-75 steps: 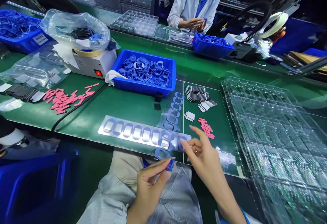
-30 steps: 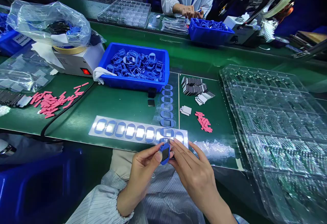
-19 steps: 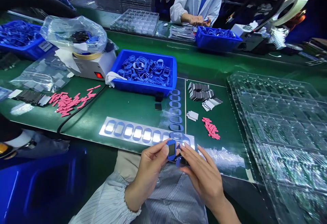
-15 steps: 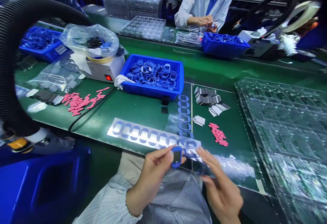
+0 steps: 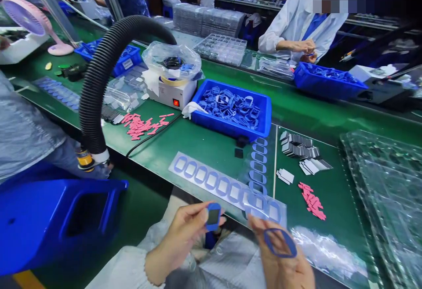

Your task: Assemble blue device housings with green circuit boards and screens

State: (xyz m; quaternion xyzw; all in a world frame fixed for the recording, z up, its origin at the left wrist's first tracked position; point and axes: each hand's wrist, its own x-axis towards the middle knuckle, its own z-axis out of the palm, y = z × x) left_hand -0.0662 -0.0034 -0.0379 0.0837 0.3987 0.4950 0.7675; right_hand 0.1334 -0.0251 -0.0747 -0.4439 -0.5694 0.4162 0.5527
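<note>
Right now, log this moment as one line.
Left hand: holding blue frame with dark window | right hand: blue oval ring in front, grip unclear | ahead: pale strip of blue ovals, blue bin of parts

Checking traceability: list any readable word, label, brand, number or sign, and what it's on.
No text is readable.
White label on the blue bin behind the black hose: print too small and blurred.
White box with the red switch: faint front markings, too small to read.
</note>
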